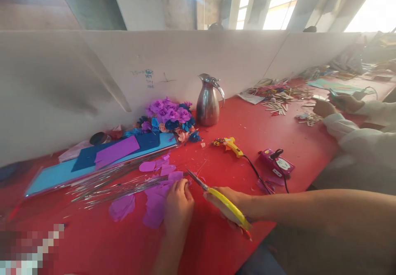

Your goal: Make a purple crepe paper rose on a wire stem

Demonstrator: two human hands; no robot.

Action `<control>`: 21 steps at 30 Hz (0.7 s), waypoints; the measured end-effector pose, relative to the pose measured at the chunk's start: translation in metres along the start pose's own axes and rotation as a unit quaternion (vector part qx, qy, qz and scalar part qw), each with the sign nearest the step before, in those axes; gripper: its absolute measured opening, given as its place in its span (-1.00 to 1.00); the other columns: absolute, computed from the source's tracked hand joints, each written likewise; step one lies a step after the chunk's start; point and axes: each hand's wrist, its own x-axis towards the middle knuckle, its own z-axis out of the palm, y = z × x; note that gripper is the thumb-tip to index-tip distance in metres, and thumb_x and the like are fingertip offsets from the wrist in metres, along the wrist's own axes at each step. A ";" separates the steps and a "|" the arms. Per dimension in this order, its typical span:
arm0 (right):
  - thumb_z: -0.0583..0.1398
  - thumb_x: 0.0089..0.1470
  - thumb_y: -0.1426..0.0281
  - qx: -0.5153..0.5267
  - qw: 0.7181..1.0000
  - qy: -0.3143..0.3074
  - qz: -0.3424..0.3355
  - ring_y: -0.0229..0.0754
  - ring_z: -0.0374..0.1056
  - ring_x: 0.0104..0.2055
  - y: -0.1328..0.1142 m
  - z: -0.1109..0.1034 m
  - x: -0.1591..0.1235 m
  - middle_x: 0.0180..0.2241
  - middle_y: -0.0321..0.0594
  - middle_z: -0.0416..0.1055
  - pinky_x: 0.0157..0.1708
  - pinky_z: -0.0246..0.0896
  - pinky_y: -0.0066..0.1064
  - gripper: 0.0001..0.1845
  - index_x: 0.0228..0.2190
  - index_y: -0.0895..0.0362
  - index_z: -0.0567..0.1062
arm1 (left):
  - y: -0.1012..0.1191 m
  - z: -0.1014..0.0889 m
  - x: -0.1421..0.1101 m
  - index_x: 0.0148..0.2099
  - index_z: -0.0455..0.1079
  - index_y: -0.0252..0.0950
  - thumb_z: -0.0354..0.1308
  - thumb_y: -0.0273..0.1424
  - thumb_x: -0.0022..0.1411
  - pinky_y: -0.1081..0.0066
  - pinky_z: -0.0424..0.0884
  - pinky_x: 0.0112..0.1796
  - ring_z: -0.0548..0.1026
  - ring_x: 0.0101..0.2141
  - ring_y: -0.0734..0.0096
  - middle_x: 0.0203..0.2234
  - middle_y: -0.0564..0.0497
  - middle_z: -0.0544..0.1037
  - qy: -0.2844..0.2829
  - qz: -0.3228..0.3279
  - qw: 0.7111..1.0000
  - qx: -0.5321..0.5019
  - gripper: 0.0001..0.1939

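My right hand (pixel 227 203) is wrapped round a pair of yellow-handled scissors (pixel 228 204), whose pointed dark blades aim up and left towards my left hand (pixel 179 196). The fingers of that left hand are curled together over the purple paper pieces, and what they pinch is hidden. Purple petal-shaped pieces (pixel 154 209) lie under and beside it, with a smaller pile (pixel 122 207) further left. A bundle of thin wires (pixel 117 186) stretches leftward from close to my left fingertips.
Behind lie paper flowers (pixel 170 114), blue sheets (pixel 58 172) and a purple sheet (pixel 117 151). A metal jug (pixel 208 104) stands by the partition (pixel 173 56). Right are a yellow glue gun (pixel 233 146), its cord and a purple power box (pixel 275 163). Another person's hands (pixel 324 107) work beyond sticks (pixel 280 106).
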 end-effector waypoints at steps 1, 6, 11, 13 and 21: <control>-0.11 0.22 0.25 0.002 1.000 0.003 -0.001 -0.34 0.02 -0.86 0.000 0.000 0.000 -0.83 -0.46 0.08 -0.83 -0.16 -0.61 -0.71 -0.28 0.14 0.30 | 0.000 0.000 0.000 -0.30 0.39 -0.28 -0.06 -0.55 0.20 0.33 0.32 -0.30 0.49 -0.34 0.24 -0.41 -0.05 0.53 0.001 0.000 1.000 0.000 -0.80; -0.11 0.21 0.25 0.006 1.000 0.001 -0.010 -0.32 0.05 -0.85 0.004 0.002 0.004 -0.80 -0.46 0.10 -0.82 -0.09 -0.57 -0.71 -0.25 0.14 0.31 | 0.000 0.000 0.001 -0.31 0.38 -0.28 -0.06 -0.54 0.20 0.33 0.30 -0.30 0.48 -0.33 0.24 -0.41 -0.05 0.52 -0.004 -0.002 1.000 0.010 -0.81; -0.12 0.22 0.23 0.008 0.999 -0.022 -0.046 -0.35 0.01 -0.87 0.009 -0.002 0.007 -0.79 -0.48 0.07 -0.83 -0.12 -0.59 -0.68 -0.29 0.14 0.32 | -0.001 -0.003 0.002 -0.33 0.39 -0.27 -0.07 -0.58 0.18 0.34 0.29 -0.28 0.47 -0.33 0.25 -0.43 -0.04 0.51 -0.020 0.019 0.999 0.025 -0.77; -0.13 0.23 0.19 0.023 0.997 -0.053 -0.050 -0.35 0.02 -0.87 0.009 -0.006 0.007 -0.78 -0.49 0.08 -0.83 -0.08 -0.58 -0.64 -0.28 0.14 0.33 | -0.001 -0.005 0.003 -0.34 0.40 -0.25 -0.06 -0.59 0.17 0.35 0.28 -0.30 0.47 -0.35 0.27 -0.44 -0.02 0.52 -0.034 0.020 0.999 0.029 -0.76; -0.18 0.24 0.07 0.032 0.995 -0.072 -0.054 -0.36 -0.01 -0.87 0.007 -0.009 0.005 -0.76 -0.51 0.06 -0.86 -0.10 -0.58 -0.52 -0.08 0.12 0.28 | 0.000 -0.001 0.002 -0.34 0.41 -0.27 -0.06 -0.57 0.19 0.35 0.29 -0.31 0.46 -0.36 0.27 -0.45 -0.03 0.51 -0.004 0.004 1.000 -0.003 -0.77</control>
